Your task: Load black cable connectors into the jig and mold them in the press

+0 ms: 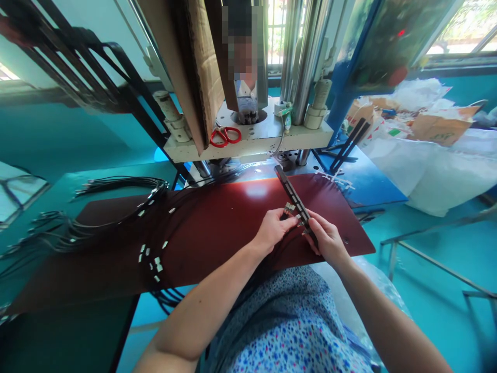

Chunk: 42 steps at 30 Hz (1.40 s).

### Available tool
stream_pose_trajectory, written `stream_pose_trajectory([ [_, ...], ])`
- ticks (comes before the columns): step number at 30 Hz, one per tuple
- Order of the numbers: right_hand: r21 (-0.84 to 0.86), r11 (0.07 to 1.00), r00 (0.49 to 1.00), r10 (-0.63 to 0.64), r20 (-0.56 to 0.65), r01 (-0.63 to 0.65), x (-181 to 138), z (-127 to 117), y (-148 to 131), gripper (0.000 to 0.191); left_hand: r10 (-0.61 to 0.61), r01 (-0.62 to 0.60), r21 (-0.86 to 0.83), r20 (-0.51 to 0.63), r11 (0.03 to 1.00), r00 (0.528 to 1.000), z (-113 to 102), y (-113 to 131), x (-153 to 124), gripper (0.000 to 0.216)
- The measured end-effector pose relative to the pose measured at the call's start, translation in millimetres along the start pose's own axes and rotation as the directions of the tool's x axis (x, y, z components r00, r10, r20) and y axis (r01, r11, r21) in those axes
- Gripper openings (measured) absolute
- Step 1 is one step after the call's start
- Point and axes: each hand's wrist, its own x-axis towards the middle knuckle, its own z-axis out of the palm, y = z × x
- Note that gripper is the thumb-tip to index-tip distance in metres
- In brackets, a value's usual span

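Observation:
My right hand [328, 239] is closed around the lower end of a long black slotted bar [287, 185], which tilts up and away to the left over the brown board. Pale pieces sit in a row of slots along it. My left hand [272, 229] pinches black cables with small metal connector ends [289, 207] at the bar's left side, close to the right fingertips. Whether a connector sits fully in a slot I cannot make out. The cables run down from my left hand toward my lap, partly hidden by the forearm.
The brown board [217, 228] carries a bundle of black cables [149, 207] with white tags at the left. Behind it stands a press with a white plate [272, 142], red-handled scissors [225, 135] and metal columns. More black bars [349, 145] lean at right, before white bags [419, 166].

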Motion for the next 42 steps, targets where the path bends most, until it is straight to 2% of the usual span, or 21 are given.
stream_pose_trajectory([
  [6, -0.059, 0.998, 0.999, -0.015, 0.031, 0.017, 2.0, 1.1, -0.5, 0.055, 0.178, -0.174, 0.106, -0.030, 0.979, 0.983, 2.7, -9.2, 4.4, 0.015],
  [12, -0.055, 0.998, 0.999, -0.024, 0.025, 0.026, 2.7, 3.0, -0.6, 0.055, 0.259, -0.250, 0.149, -0.043, 0.957, 0.965, -2.1, -11.7, 8.3, 0.021],
  [15, 0.010, 1.000, 0.999, -0.024, -0.033, 0.025, 0.5, 2.2, 0.6, 0.054, 0.310, -0.295, 0.109, -0.167, 0.949, 0.936, -6.4, -9.6, 9.8, 0.019],
  [17, 0.038, 0.999, 0.998, -0.025, -0.060, 0.028, -0.9, 2.0, 1.1, 0.053, 0.295, -0.296, 0.034, -0.242, 0.955, 0.924, -7.0, -7.6, 9.2, 0.016],
  [20, 0.055, 0.998, 0.997, -0.030, -0.069, 0.034, -2.1, 2.1, 1.4, 0.053, 0.252, -0.271, -0.052, -0.236, 0.961, 0.938, -5.2, -5.3, 6.9, 0.016],
  [23, 0.075, 0.996, 0.997, -0.036, -0.064, 0.041, -2.7, 2.0, 2.0, 0.053, 0.296, -0.277, 0.118, -0.210, 0.954, 0.932, -4.6, -4.1, 5.5, 0.015],
  [26, 0.097, 0.994, 0.997, -0.047, -0.059, 0.053, -3.0, 1.3, 2.8, 0.052, 0.359, -0.299, 0.343, -0.125, 0.891, 0.925, -6.5, -2.8, 6.0, 0.015],
  [29, 0.094, 0.995, 0.998, -0.041, -0.052, 0.046, -3.2, 0.0, 3.2, 0.052, 0.345, -0.297, 0.393, -0.057, 0.870, 0.937, -7.9, -2.5, 7.7, 0.019],
  [32, 0.082, 0.996, 0.999, -0.033, -0.037, 0.036, -3.0, -1.1, 2.9, 0.053, 0.272, -0.251, 0.291, -0.034, 0.923, 0.962, -6.7, -3.9, 9.8, 0.023],
  [37, 0.051, 0.998, 0.999, -0.030, -0.018, 0.031, -1.9, -0.5, 0.8, 0.057, 0.152, -0.146, 0.089, -0.067, 0.985, 0.986, -3.5, -4.9, 11.4, 0.022],
  [42, -0.029, 0.999, 1.000, -0.024, 0.003, 0.024, 0.2, 1.6, -0.9, 0.060, 0.136, -0.131, 0.071, -0.083, 0.989, 0.987, -4.6, -3.6, 12.3, 0.018],
])
